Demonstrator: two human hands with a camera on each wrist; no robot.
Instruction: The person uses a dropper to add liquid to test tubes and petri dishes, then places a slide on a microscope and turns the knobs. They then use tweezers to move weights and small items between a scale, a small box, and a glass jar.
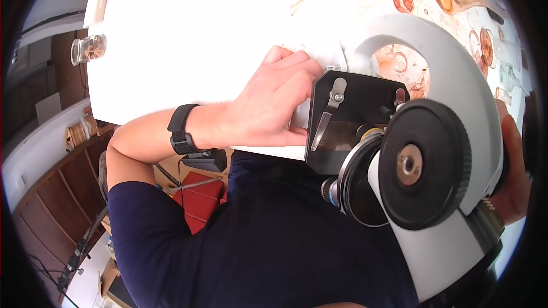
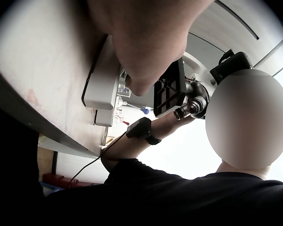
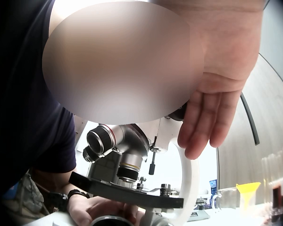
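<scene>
A light grey microscope stands before me, its black stage bearing metal clips. Several objectives, one a yellow-ringed objective, hang from the turret above. My left hand reaches under the stage's edge, fingers bent, tips hidden. A round black-rimmed part shows beneath the stage, with the left fingers around it. Across the microscope, my right hand lies beside its arm. Three right fingers stretch down next to a dark knob; thumb and index finger are hidden, so I cannot tell their grip.
Reddish-brown stains mark the white table. A small glass jar lies near its left edge. Glassware stands at the far right, and a yellow funnel shows near several test tubes. A cable hangs from a wrist camera.
</scene>
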